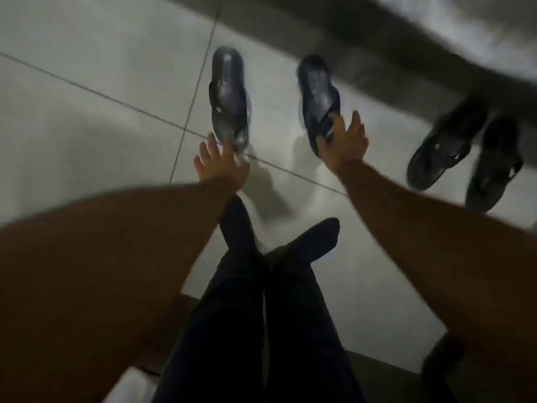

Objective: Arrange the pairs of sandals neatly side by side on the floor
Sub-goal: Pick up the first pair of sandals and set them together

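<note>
Two dark flip-flop sandals sit on the pale tiled floor ahead of me, a gap between them. My left hand (pixel 221 162) touches the near end of the left sandal (pixel 229 96), fingers spread. My right hand (pixel 344 144) grips the near end of the right sandal (pixel 318 97), fingers wrapped over its strap. A second dark pair lies to the right: one sandal (pixel 436 154) and its mate (pixel 491 177) rest close together, angled. The picture is blurred by motion.
My legs in dark trousers and dark socks (pixel 279 248) stretch out between my arms. A dark wall base (pixel 406 53) runs diagonally behind the sandals. Pale floor tiles (pixel 87 126) spread to the left.
</note>
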### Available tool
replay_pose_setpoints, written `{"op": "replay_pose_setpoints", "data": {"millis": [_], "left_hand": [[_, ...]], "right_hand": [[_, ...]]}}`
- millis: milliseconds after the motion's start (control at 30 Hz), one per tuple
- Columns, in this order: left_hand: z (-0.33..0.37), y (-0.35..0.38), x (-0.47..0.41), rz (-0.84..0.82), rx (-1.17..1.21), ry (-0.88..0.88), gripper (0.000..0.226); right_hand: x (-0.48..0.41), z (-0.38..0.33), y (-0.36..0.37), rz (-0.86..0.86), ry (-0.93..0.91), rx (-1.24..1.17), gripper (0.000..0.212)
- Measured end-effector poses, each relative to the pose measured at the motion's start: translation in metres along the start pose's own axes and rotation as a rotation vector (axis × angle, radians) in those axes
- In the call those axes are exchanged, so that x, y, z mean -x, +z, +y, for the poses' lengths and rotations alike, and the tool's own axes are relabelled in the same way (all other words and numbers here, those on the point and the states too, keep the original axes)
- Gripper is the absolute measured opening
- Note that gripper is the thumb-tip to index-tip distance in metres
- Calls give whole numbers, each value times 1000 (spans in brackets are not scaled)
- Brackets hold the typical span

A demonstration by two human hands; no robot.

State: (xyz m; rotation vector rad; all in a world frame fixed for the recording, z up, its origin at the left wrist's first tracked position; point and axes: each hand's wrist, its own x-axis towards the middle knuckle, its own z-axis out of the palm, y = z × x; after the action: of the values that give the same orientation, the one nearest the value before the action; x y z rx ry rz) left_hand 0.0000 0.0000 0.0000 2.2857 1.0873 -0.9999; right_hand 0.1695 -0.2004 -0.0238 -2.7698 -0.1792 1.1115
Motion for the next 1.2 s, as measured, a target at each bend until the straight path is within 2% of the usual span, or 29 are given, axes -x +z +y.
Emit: {"op": "replay_pose_setpoints", "data": {"millis": [67, 167, 267, 333, 400, 533, 733, 867, 1200], "left_hand": [[8, 5, -36, 82, 18, -34, 81], [17, 0, -86, 97, 19, -19, 83], [8, 1, -116, 42, -2, 3, 79], [1, -3, -134, -42, 43, 43, 71], [-3, -3, -139, -90, 25, 92, 64], [-8, -4, -146, -24, 8, 132, 49], [-5, 3, -146, 23, -88, 235, 52], [-4, 8, -145, 59, -61, 320, 46], [-6, 9, -143, 87, -27, 354, 50]], "right_hand": [[-38, 0, 4, -15, -24, 5, 76], [-83, -1, 8, -92, -10, 21, 68], [-91, 4, 20, -174, -103, 16, 44], [-91, -2, 26, -158, -88, 25, 39], [-84, -12, 33, -150, -60, 46, 39], [-64, -28, 51, -175, -64, -42, 38], [-58, -45, 77, -119, -49, -142, 36], [-58, -55, 84, -90, -74, -175, 35], [-70, -62, 91, -74, -92, -200, 32]]}}
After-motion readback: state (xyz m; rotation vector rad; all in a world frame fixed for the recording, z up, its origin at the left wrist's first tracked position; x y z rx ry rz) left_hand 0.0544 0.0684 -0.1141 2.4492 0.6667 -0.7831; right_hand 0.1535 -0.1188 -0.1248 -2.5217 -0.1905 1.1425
